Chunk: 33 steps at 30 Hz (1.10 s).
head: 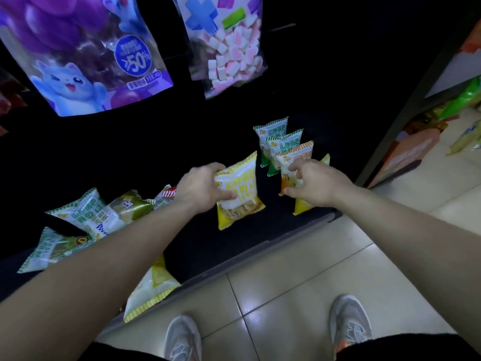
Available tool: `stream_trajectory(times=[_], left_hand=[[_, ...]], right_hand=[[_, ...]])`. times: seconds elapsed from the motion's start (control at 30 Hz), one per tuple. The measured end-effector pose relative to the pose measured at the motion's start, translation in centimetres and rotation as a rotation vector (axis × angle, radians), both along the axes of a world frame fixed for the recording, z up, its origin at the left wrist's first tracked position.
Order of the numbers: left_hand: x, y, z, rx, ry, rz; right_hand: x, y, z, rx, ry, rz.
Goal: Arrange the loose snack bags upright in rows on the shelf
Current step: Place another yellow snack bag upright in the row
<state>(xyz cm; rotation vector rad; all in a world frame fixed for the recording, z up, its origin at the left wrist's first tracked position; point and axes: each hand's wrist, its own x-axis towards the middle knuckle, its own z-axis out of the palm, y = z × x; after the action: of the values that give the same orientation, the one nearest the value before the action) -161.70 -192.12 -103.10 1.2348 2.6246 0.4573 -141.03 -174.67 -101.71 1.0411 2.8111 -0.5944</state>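
Note:
My left hand (203,187) grips a yellow snack bag (240,194) by its left edge and holds it upright on the dark shelf (234,246). My right hand (311,182) curls its fingers round an orange bag (294,162) standing in a row. Behind it stand two green bags (273,134). Another yellow bag (304,204) stands in front, partly hidden by my right hand. Loose bags lie in a heap at the left (86,217), and one yellow-green bag (153,285) lies at the shelf's front edge under my left forearm.
Two large hanging packs, a purple one (78,53) and a marshmallow one (229,48), hang above the shelf. A neighbouring rack (421,142) with goods stands at the right. Tiled floor (286,282) and my shoes lie below the shelf's edge.

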Motion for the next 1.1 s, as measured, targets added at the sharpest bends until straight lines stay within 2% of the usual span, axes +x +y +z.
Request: stream_trajectory(times=[0.23,0.43,0.6,0.7,0.87,1.03,1.1], left_hand=[[-6.6,8.1,-5.2,0.021,0.017,0.092],[-11.3,14.4,-10.2,0.069,0.059,0.138],[-13.3,17.6,-11.9,0.039,0.022,0.131],[-13.2,18.4,-12.9,-0.006,0.103,0.120],[-12.8,19.1,-14.4,0.124,0.140,0.185],[-12.5,18.9,-14.3,-0.013,0.388,0.191],[-12.5,18.6,-13.8,-0.043,0.387,0.171]], right_hand=[[-4.1,4.6,-4.3,0.055,-0.092,0.057],[-6.5,6.8,-8.6,-0.006,-0.016,0.036],[-6.9,7.2,-10.6,-0.019,0.071,0.025],[-6.8,6.8,-11.4,-0.038,0.103,0.004],[-6.9,6.3,-12.0,-0.046,0.108,-0.005],[-7.1,5.3,-12.2,-0.039,0.085,0.015],[-7.3,4.8,-12.1,-0.042,0.084,0.038]])
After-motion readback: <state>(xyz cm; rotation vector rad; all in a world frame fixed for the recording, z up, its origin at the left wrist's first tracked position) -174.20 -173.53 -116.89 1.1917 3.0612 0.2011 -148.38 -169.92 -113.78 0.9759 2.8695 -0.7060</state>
